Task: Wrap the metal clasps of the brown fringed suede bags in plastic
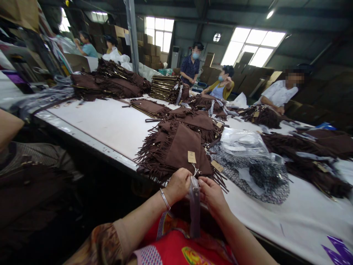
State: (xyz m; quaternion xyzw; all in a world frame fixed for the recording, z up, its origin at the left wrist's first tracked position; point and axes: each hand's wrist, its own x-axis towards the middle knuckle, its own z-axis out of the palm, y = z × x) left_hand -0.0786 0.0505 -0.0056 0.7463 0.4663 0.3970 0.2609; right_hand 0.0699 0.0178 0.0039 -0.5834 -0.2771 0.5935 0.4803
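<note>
Both hands are close together at the front edge of the table. My left hand (178, 186), with a silver bangle at its wrist, is closed on the top of a strap in a clear plastic sleeve (195, 215). My right hand (213, 195) pinches the same strap from the other side. The sleeved strap hangs down over the table edge. Just beyond lies a dark brown fringed bag (183, 145), flat on the table. A tan paper tag (191, 157) rests on it, its white string running down between my fingers.
A patterned grey cloth item (264, 184) with a clear plastic bag (244, 141) lies at the right. More brown bags (110, 86) are piled at the back left, near a neat stack with gold zips (165, 88). Several people work around the white table (91, 121).
</note>
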